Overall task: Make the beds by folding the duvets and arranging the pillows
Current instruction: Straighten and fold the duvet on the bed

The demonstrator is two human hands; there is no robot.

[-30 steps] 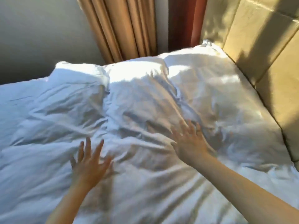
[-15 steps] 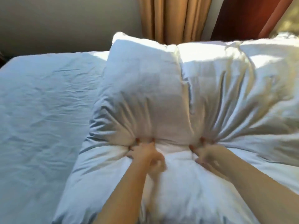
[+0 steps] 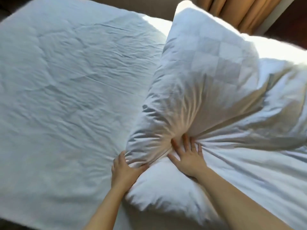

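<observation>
Arranging pillows: the left grip (image 3: pixel 127 170) clasps the pillow (image 3: pixel 207 83) at the bed's (image 3: pixel 66 97) three o'clock, the right grip (image 3: pixel 188 157) presses flat-fingered into its crease; next it likely needs plumping and laying flat.

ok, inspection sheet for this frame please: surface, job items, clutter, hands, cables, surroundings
Surface: bed sheet, white and wrinkled, lying flat across the left of the bed.
Job's things: pillow, white, with a deep crease in its middle and the fabric bunched there; more white bedding to its right, kind unclear.
Clutter: nothing seen.
Hands: left hand grips the pillow's near-left edge; right hand presses into the crease, fingers spread.
Cables: nothing seen.
Surroundings: tan curtain behind the pillow.
</observation>
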